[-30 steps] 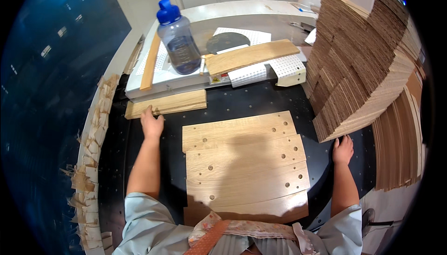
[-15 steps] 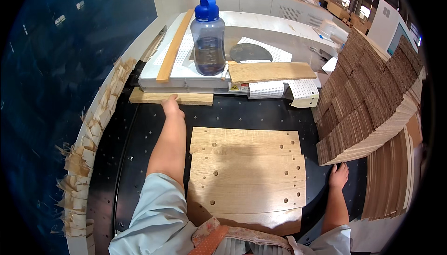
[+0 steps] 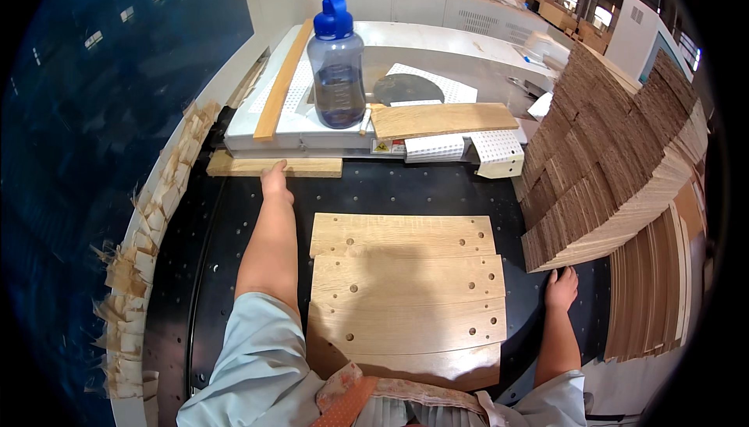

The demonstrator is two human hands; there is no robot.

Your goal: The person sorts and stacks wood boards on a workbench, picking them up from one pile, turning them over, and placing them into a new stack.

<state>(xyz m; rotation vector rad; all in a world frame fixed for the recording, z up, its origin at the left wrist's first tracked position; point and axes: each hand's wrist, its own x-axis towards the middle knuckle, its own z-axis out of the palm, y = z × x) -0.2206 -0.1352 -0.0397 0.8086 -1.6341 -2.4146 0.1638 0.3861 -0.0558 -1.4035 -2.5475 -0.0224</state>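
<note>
While the wide black tabletop dotted with small round spots [image 3: 406,189] spreads beneath your work, take the row of four pale, wood-grained boards [image 3: 406,279] before you as the landmark. To its right stands the tall, leaning stack of brown-edged boards [image 3: 608,170]; I judge that four boards are laid out and far more wait there. The row's three farther boards show round holes near both ends, so their drilling looks done; the nearest shows none but is partly hidden. Beyond the row's far left corner lies the single pale wooden plank [image 3: 312,167], apart from it. Your left hand [image 3: 275,183] reaches that plank at its near edge; whether it pinches or merely rests, I cannot tell. Your right hand [image 3: 560,289], right of the row, sits at the stack's lower edge, its grip unclear.
</note>
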